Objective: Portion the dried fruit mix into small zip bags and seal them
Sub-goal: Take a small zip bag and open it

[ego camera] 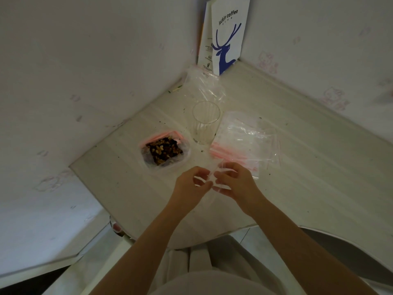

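Left hand (190, 185) and right hand (236, 184) both in a pinch on one clear zip bag (212, 178), outline faint.

The dried fruit mix (163, 150), dark pieces mingled with pale nut-like ones, is contained in a clear bag (185, 155) with a pink zip strip. This is set on the worktop (297, 167) with its mouth spread wide and facing up. A loose pile of small zip bags (246, 141), clear with red-pink zip strips, is laid flat to the right of the mix, apart from it. One small zip bag (212, 180), clear and empty, is pinched between the left hand (191, 184) and the right hand (236, 184) over the worktop, nearer than the pile. A crumpled zip bag (204, 86), clear with a red strip, is lying at the back.
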